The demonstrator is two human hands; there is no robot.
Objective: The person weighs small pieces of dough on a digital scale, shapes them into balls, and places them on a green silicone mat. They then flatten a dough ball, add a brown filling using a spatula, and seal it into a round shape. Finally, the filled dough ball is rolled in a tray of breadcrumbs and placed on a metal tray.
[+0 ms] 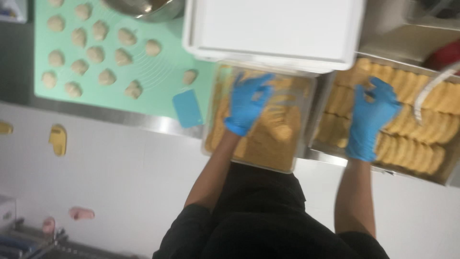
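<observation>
Left hand (247, 103): spread flat in crumb tray (297, 158) | Right hand (370, 117): pinching breaded piece (366, 86) over full tray (453, 175) | Handling: likely soft, fragile; hold lightly by ends.

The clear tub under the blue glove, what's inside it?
The clear tub is filled with golden-brown crumbs. The left hand rests on them, hiding whatever lies beneath it.

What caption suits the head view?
Left hand over crumb tray; right hand placing piece in tray of breaded pieces.
</observation>
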